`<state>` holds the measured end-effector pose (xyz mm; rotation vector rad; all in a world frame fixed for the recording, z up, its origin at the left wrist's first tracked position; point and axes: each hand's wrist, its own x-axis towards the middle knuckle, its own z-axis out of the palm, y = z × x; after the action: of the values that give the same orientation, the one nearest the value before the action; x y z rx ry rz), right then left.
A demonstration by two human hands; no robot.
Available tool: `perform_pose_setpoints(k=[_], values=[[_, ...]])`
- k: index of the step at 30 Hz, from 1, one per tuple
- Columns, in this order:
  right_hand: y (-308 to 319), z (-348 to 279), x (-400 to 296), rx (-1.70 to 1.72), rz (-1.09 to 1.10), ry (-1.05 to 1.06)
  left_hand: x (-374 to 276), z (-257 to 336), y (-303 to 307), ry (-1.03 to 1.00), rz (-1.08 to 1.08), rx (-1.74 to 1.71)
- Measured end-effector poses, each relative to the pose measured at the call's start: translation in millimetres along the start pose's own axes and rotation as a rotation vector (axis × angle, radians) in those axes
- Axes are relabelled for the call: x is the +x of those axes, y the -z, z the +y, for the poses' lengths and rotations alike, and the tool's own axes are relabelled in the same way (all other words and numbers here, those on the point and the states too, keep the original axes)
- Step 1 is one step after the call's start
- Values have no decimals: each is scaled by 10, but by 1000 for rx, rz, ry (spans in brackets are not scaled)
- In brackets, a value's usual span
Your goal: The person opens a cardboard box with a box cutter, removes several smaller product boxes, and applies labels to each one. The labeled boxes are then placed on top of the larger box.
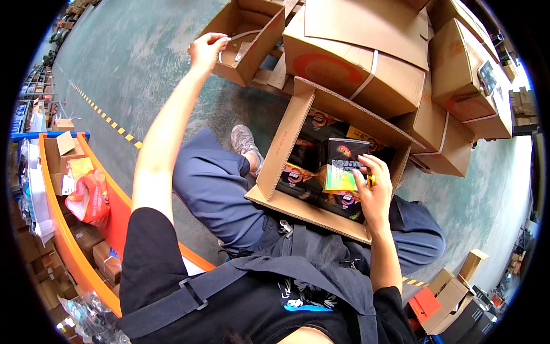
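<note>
My left hand (205,50) is stretched out over the near rim of an open cardboard box (268,41), its thumb and fingertips pinched on a thin white strip. In my right hand (374,182) is a small black box with a yellow-green side (343,165), held at its right edge; something yellow, perhaps a small cutter, shows between the fingers. Beneath it stands an open corrugated carton (279,148) between my knees, with several black printed boxes (296,176) packed inside.
Strapped cardboard cartons (343,56) are stacked on a wooden pallet (277,73) just beyond the open carton. A phone (487,77) lies on one at the right. Orange shelving (116,189) with a red bag (92,200) stands at the left. More boxes (451,301) are at lower right.
</note>
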<state>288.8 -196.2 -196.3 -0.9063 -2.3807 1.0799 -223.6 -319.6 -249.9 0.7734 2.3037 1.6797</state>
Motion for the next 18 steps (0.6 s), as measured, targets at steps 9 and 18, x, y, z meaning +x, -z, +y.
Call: perform_pose_setpoints(k=[9, 18], values=[[-437, -211, 106, -658, -106, -124, 413, -725, -133, 131, 23, -89], [91, 41, 50, -375, -49, -268, -1509, 1006, -1153, -807, -770, 107]])
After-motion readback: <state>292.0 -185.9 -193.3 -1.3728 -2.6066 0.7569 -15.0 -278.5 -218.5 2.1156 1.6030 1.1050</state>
